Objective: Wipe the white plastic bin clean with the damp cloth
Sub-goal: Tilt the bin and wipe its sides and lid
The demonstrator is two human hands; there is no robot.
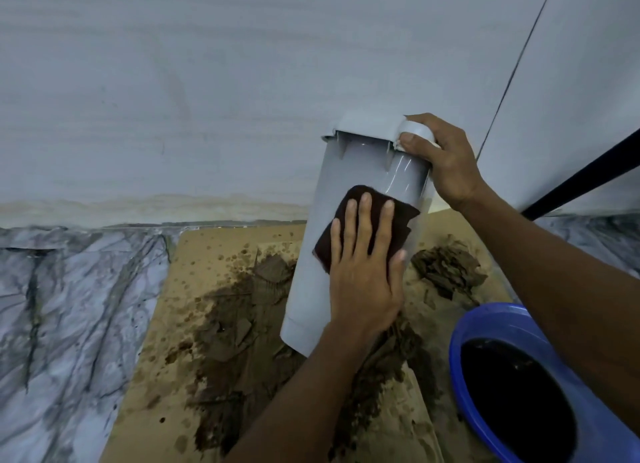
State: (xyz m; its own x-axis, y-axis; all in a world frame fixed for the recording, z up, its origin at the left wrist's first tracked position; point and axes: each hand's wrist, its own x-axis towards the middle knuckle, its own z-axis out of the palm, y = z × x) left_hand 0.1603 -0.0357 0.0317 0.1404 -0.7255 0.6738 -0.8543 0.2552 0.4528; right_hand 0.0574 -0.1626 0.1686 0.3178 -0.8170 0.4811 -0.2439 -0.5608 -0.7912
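The bin (308,289) is tilted over the far edge of the soiled cardboard (166,376), the right hand (446,164) curled round its rim to steady it — so the left hand (363,286), fingers (363,206) spread flat, can press the cloth (405,216) against its side.

Indoors, floor-level work spot against a wall; bldg type can't tell. Grey-veined marble-look floor (69,306) meets plain white wall (173,81), w/ yellowish stain band (138,208) along wall base. Cardboard sheet (207,251) flat on floor, spattered w/ brown mud, debris clumps (446,272). Blue basin (465,327) of dark water at its rt edge.
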